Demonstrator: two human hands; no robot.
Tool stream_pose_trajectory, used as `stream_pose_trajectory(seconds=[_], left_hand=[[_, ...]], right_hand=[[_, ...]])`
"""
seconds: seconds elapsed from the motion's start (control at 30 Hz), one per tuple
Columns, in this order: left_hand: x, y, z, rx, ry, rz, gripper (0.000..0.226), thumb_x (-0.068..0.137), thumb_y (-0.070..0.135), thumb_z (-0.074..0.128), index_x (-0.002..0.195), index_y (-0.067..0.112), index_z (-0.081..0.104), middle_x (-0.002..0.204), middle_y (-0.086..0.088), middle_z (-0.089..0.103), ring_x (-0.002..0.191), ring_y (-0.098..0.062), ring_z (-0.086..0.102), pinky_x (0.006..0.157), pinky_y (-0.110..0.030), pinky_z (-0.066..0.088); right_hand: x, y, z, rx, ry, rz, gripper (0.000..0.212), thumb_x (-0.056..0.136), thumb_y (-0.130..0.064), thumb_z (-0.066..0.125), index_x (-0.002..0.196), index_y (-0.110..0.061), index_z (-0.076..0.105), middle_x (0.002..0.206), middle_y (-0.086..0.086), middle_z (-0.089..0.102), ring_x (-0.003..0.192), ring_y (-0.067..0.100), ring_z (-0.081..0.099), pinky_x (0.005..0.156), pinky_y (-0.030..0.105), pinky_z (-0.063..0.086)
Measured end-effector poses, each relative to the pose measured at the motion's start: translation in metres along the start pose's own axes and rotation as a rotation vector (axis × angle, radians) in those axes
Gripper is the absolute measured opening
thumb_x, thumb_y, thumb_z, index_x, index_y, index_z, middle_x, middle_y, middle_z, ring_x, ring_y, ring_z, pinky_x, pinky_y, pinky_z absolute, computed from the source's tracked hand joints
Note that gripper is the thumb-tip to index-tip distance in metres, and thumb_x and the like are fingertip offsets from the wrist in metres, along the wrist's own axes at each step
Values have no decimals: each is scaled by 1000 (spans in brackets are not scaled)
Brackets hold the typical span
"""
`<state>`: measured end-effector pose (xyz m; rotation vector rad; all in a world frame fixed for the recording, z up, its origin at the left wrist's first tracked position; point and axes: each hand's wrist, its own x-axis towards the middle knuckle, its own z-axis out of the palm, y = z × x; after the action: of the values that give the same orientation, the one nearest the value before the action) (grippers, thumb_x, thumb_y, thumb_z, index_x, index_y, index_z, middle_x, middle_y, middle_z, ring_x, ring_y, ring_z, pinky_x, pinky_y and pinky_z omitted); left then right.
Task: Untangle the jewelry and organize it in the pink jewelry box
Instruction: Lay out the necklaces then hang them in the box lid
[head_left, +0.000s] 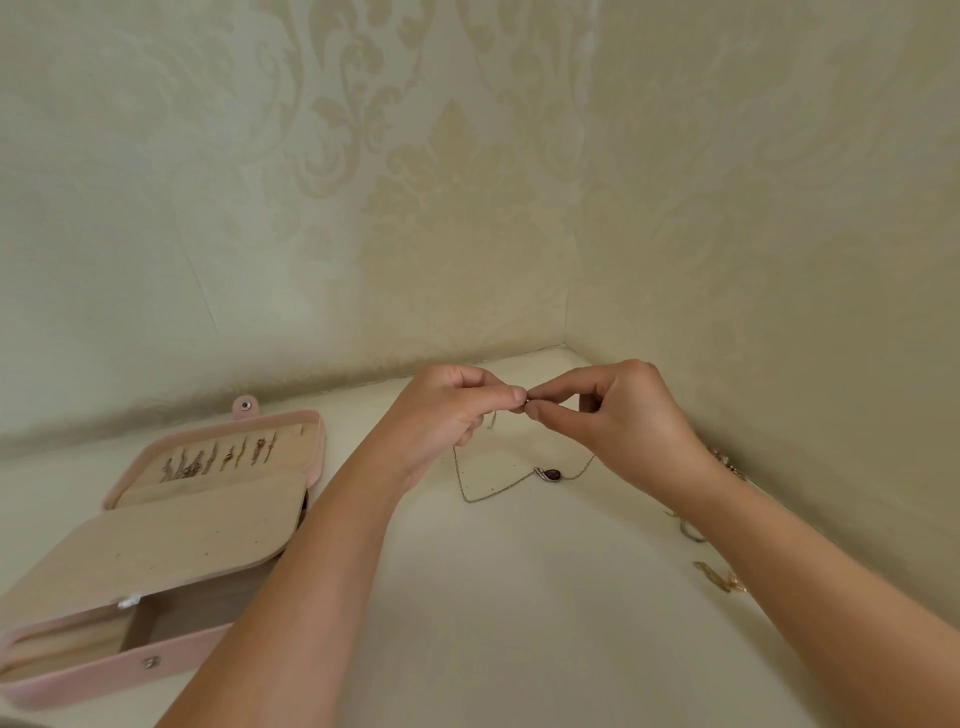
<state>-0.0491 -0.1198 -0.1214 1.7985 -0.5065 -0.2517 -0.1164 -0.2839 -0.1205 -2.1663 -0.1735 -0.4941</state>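
**Both hands pinch one necklace; more pieces wait on the desk**

Your fingers (515, 395) meet tip to tip. The left hand (452, 410) and the right hand (626, 415) each pinch, thumb against forefinger, one tiny spot on the thin gold chain necklace with a dark red oval pendant (551, 474). That spot may be the clasp or a knot; it is too small to tell. From the pinch the chain drops in a loop at 6 o'clock of your hands. Its lower bend and the pendant seem to rest on the cream-coloured desk (519, 623).

Out at 8 o'clock the pink fabric-covered jewelry box (156, 673) lies open on the desk. A row of small gold pieces (218, 457) is already slotted into its far half, so I judge the sorting to be partly done. A beige padded flap (182, 540) covers the middle and hides whatever lies beneath it. The near compartment is blurred.

At 4 o'clock, along your right wrist and forearm, loose gold-toned pieces (719, 574) lie on the desk. Your arm cuts them off, so you cannot count them or tell whether they are tangled. These pieces and the necklace have yet to go into the box.
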Motion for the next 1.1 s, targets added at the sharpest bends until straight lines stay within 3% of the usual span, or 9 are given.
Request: stream_pose_trajectory(seconds=[0.2, 0.73, 1.1], left_hand=[[0, 1, 1, -42, 18, -8, 18, 85, 22, 66, 69, 15, 71, 47, 11, 29, 47, -9, 24, 48, -19, 21], [-1, 1, -1, 2, 38, 22, 16, 85, 22, 66, 81, 9, 75, 43, 14, 34, 51, -11, 24, 52, -21, 23], [0, 1, -3, -112, -32, 26, 16, 86, 18, 63, 86, 9, 76, 50, 12, 33, 46, -7, 23, 47, -18, 22]], right_hand=[[-1, -1, 1, 12, 28, -4, 12, 87, -15, 66, 89, -20, 76, 37, -27, 44, 40, 10, 27, 41, 12, 22], [-1, -1, 2, -46, 50, -105, 14, 86, -12, 66, 88, -22, 76, 45, -31, 49, 47, 10, 33, 45, 12, 26], [3, 1, 0, -4, 99, -140, 15, 84, -9, 68, 86, -21, 77, 47, -29, 50, 45, 10, 33, 45, 10, 26]])
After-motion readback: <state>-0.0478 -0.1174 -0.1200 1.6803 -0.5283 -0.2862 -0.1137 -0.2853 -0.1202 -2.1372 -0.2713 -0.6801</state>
